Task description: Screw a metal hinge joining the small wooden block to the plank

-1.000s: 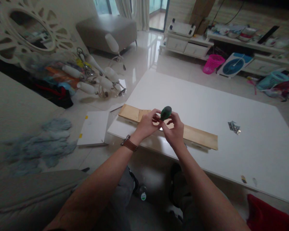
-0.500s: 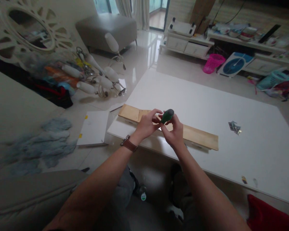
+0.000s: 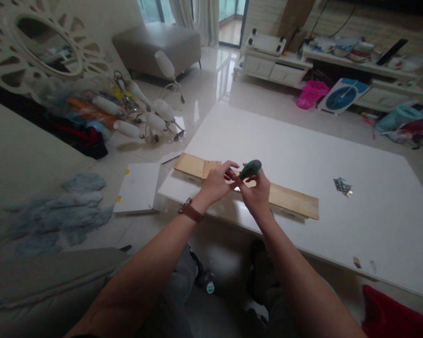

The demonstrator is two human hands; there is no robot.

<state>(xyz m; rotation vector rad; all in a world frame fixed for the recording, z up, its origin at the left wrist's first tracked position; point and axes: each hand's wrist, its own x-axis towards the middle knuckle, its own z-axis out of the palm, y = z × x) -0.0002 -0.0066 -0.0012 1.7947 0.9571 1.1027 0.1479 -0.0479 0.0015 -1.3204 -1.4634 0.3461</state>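
Note:
A screwdriver with a green and black handle [image 3: 251,170] leans in my right hand [image 3: 256,191], its shaft hidden by the fingers. My left hand [image 3: 216,182], with a watch on a brown strap at the wrist, is closed close beside it; its thumb and fingers meet near the tool's lower end, and what they pinch is hidden. Below both hands lies a long wooden board [image 3: 293,201] along the near side of the white tabletop [image 3: 289,141]. A small shiny metal piece [image 3: 237,188] shows under the fingers.
Several metal brackets [image 3: 342,187] lie in a pile on the tabletop at the right. A white panel [image 3: 137,188] rests on the floor to the left. A bottle [image 3: 209,284] stands by my feet, and a red object [image 3: 391,312] sits at lower right.
The screwdriver handle has tipped to the right, and my right hand has shifted slightly with it. My left hand stays nearly in place.

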